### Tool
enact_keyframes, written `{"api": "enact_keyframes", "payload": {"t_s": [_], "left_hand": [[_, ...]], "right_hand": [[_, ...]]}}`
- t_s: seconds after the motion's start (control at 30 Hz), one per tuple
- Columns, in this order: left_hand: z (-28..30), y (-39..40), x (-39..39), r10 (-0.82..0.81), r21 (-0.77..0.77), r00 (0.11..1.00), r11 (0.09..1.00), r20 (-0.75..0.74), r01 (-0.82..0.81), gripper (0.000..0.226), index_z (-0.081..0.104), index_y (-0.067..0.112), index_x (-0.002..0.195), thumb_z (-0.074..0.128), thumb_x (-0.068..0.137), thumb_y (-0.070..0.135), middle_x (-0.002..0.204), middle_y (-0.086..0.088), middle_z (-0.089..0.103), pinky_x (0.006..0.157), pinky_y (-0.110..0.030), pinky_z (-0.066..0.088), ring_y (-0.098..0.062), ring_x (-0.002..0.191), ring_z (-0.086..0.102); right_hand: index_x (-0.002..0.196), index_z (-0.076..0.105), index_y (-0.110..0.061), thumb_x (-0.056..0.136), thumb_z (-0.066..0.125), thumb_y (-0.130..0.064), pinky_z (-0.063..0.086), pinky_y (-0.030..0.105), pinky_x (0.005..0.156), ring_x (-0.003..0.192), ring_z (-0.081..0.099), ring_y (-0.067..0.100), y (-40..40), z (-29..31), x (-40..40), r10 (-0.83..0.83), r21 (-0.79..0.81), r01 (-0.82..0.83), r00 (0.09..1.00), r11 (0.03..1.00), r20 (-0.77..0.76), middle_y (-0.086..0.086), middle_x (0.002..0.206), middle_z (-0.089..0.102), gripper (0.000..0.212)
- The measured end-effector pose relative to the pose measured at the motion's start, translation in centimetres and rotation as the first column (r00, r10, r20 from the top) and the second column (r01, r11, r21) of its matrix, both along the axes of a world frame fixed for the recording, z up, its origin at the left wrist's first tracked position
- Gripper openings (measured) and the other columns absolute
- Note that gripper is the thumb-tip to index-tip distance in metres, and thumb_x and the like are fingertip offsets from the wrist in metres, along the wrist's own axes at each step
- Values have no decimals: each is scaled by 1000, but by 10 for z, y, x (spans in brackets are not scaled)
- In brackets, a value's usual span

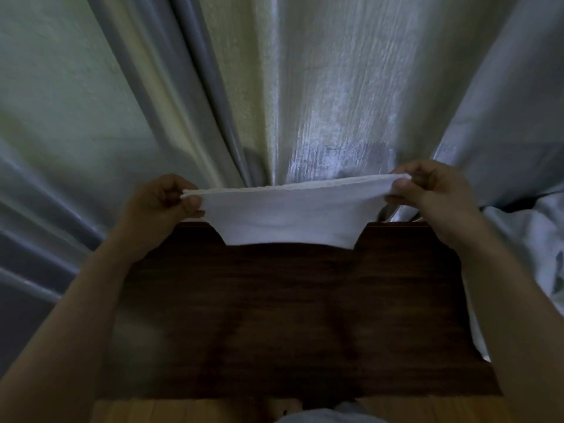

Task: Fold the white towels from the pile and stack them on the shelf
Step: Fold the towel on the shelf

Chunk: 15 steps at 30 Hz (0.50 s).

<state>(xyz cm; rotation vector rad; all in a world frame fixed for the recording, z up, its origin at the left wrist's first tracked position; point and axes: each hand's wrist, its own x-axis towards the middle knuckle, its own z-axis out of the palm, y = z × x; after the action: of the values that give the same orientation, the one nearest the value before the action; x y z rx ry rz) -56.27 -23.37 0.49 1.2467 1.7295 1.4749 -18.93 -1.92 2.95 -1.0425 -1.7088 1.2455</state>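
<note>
Both bare forearms reached forward from the lower corners and converged slightly toward the middle. The left hand [161, 198] was raised with fingers curled and thumb pressed against the index finger in a pinch. The right hand [427, 189] mirrored it at about the same height, a little higher, also curled with thumb and fingers pinched together. The hands were well apart, knuckles up.

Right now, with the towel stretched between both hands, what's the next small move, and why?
Probably lower it flat onto the dark wooden surface. The left hand and right hand pinch the white towel by its top corners, its lower edge hanging just above the wood.
</note>
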Motion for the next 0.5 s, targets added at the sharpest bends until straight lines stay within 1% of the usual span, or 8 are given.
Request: {"api": "enact_keyframes", "payload": {"t_s": [0.07, 0.13, 0.17, 0.23, 0.3, 0.4, 0.47, 0.5], "left_hand": [[-7, -18, 6, -3, -42, 991, 999, -135, -3, 14, 67, 25, 82, 69, 87, 11, 71, 10, 72, 66, -15, 55, -3, 68, 67], [-23, -39, 14, -22, -132, 965, 991, -262, -13, 21, 68, 27, 82, 72, 89, 8, 72, 14, 71, 62, -12, 47, 0, 65, 62], [-34, -51, 20, -32, -185, 960, 983, -279, -21, 22, 68, 28, 83, 72, 89, 7, 75, 16, 71, 63, -14, 47, 1, 67, 63], [-63, -76, 31, -78, -320, 952, 947, -297, -22, 20, 69, 30, 88, 73, 89, 11, 83, 18, 71, 67, -23, 52, -1, 73, 66], [-96, -104, 44, -159, -435, 943, 900, -294, 17, 20, 68, 33, 89, 72, 90, 13, 87, 15, 69, 65, -32, 57, -8, 74, 68], [-140, -139, 64, -218, -530, 946, 846, -240, 61, 21, 67, 31, 88, 71, 91, 11, 85, 8, 70, 63, -32, 58, -11, 71, 67], [-159, -156, 76, -213, -611, 963, 789, -166, 69, 13, 68, 24, 90, 70, 92, 11, 83, 0, 70, 70, -44, 60, -13, 75, 69], [-166, -163, 79, -212, -645, 970, 760, -122, 85, 10, 68, 21, 91, 70, 92, 11, 85, -4, 71, 73, -49, 59, -18, 77, 70]], "right_hand": [[94, 72, -16, 95, 63, 2, 60, 21, 71, 77, 74, 17, -18, -10, 12, 0, 61, -5, 997, 998, 77, 10, 88, 75, 20], [97, 74, -11, 95, 65, 0, 55, 14, 70, 75, 71, 8, -42, -30, 26, 13, 100, -31, 984, 994, 180, 7, 85, 75, 15], [96, 74, -9, 94, 66, 1, 52, 12, 70, 74, 68, 6, -55, -43, 33, 32, 102, -57, 972, 993, 234, 6, 84, 75, 14], [91, 73, -12, 92, 66, 4, 51, 16, 72, 76, 68, 6, -81, -76, 49, 73, 66, -100, 942, 993, 328, 5, 85, 75, 18], [87, 72, -19, 92, 66, 2, 53, 24, 74, 79, 69, 10, -107, -111, 65, 123, -4, -134, 901, 991, 417, 0, 84, 74, 22], [89, 71, -21, 96, 64, -6, 58, 33, 80, 85, 68, 7, -145, -157, 84, 199, -127, -155, 830, 980, 522, -5, 86, 72, 18], [91, 71, -23, 97, 62, -10, 59, 35, 82, 88, 68, 7, -164, -178, 93, 249, -224, -145, 787, 964, 564, -6, 90, 71, 16], [92, 70, -24, 98, 62, -11, 58, 33, 82, 89, 67, 7, -171, -186, 96, 275, -257, -147, 765, 955, 582, -5, 92, 71, 16]]}}
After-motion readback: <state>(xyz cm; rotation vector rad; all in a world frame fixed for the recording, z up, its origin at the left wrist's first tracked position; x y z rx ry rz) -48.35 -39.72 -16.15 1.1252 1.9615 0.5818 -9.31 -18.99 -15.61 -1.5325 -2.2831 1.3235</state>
